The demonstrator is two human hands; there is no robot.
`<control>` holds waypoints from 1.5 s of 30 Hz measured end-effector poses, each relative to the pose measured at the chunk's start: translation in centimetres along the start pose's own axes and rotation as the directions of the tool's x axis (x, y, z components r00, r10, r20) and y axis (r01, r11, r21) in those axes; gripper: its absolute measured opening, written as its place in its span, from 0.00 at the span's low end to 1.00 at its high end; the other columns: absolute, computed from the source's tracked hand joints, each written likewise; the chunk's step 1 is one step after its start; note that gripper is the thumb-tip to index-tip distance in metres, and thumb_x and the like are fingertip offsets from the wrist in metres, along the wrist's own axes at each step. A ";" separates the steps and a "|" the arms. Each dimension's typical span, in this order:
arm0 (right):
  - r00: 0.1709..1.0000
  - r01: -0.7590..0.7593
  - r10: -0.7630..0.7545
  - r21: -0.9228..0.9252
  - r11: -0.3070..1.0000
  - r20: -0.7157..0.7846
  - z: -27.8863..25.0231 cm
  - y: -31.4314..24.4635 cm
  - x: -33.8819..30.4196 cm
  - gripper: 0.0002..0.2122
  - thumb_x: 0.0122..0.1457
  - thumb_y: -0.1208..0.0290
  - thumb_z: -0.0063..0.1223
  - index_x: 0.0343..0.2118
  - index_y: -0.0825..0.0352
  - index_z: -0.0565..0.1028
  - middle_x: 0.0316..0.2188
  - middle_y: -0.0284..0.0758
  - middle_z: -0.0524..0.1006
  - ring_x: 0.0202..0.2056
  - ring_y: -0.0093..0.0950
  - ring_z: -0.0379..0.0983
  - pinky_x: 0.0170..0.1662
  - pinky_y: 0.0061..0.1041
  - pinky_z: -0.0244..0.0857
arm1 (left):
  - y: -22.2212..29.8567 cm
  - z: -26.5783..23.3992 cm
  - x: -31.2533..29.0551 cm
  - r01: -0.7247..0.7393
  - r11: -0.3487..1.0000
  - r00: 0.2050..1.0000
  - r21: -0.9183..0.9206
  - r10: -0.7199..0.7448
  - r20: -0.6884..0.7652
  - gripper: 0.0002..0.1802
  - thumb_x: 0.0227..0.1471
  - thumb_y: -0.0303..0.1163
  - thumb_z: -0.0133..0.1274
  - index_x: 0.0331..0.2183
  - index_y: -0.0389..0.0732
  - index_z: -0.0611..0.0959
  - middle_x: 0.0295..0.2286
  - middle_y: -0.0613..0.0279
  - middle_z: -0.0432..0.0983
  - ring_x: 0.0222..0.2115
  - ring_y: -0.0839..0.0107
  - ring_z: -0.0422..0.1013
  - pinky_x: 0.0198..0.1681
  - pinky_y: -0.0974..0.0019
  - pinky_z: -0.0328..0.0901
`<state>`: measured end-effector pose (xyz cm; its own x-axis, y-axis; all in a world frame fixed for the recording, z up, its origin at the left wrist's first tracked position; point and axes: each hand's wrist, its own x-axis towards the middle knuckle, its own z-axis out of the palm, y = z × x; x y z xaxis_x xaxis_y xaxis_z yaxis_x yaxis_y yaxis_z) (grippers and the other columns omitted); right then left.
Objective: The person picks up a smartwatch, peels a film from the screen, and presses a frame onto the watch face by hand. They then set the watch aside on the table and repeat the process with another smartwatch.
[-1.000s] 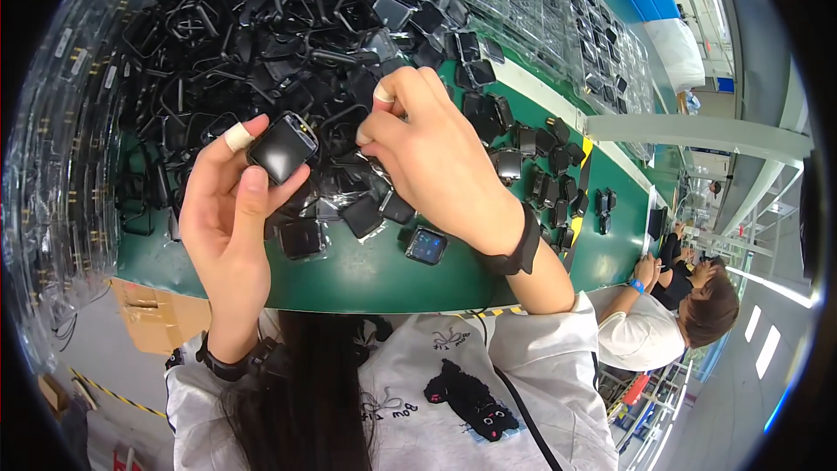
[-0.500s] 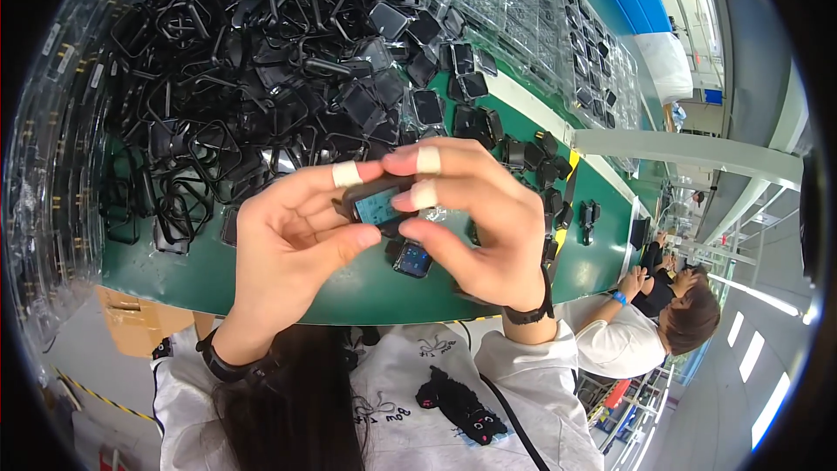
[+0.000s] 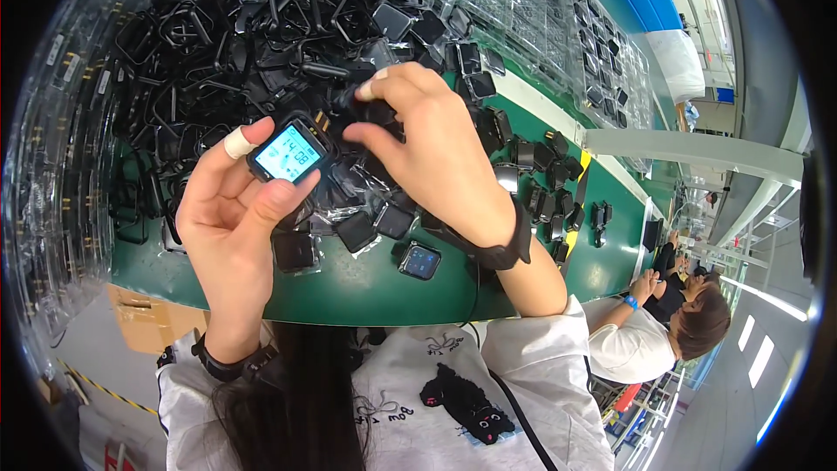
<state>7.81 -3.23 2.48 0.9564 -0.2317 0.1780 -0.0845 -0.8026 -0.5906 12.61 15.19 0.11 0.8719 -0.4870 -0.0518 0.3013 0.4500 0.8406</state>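
Digits (image 3: 295, 146) on the lit watch (image 3: 290, 157) in the left hand (image 3: 228, 214) — lettering (image 3: 446, 345) on the white shirt (image 3: 516, 375)

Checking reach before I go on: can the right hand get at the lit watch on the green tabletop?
Probably yes: the lit watch lies face up, nothing over it, though the right hand would likely need to draw back from the pile of black parts.

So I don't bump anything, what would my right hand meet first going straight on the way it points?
Your right hand would probably meet the heap of black parts first, though depth is hard to judge here.
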 end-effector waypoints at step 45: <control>0.977 0.000 0.040 0.183 0.983 -0.211 -5.3 -0.8 -8.4 0.11 0.39 0.81 0.66 0.27 0.70 0.75 0.34 0.34 0.66 0.26 0.23 0.68 0.28 0.20 0.63 | -1.3 6.0 -1.9 0.380 0.916 0.807 0.130 -0.397 0.437 0.28 0.45 0.07 0.45 0.51 0.28 0.68 0.45 0.51 0.71 0.43 0.69 0.71 0.45 0.71 0.67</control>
<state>-1.64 -3.61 5.65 0.8716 -0.3742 0.3166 -0.0324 -0.6884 -0.7246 8.18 11.02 2.33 0.4153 -0.8989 -0.1396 0.5569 0.1299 0.8203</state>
